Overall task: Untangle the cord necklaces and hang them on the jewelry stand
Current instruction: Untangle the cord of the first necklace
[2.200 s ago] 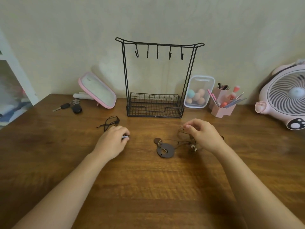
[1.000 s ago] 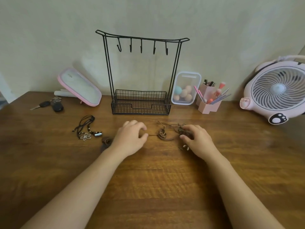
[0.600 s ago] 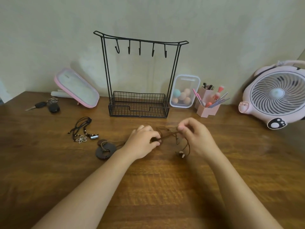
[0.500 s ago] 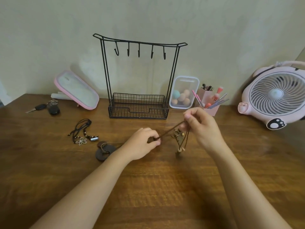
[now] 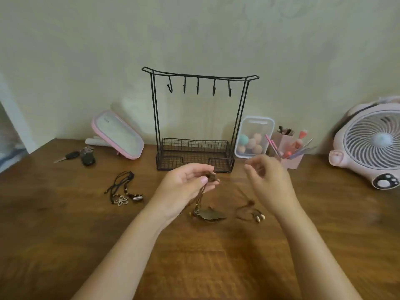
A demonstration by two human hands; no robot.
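My left hand (image 5: 186,187) is raised over the wooden table (image 5: 65,234) and pinches a knot of brown cord necklaces (image 5: 211,176). Cords hang from it to a dark pendant (image 5: 209,214) lying on the wood. My right hand (image 5: 268,182) is raised beside it with curled fingers; it seems to pinch a thin, blurred brown cord that runs down to a shell-bead end (image 5: 254,214). A black cord necklace with a flower pendant (image 5: 123,191) lies apart at the left. The black wire jewelry stand (image 5: 199,126) stands at the back with bare hooks.
A pink-rimmed mirror (image 5: 118,135) and car keys (image 5: 80,156) sit back left. A clear box of sponges (image 5: 253,137), a pink brush holder (image 5: 287,154) and a pink fan (image 5: 368,141) line the back right.
Both hands have lifted the brown cords higher and moved apart. The dark pendant has been dragged from the left to under my left hand. The shell end dropped onto the table.
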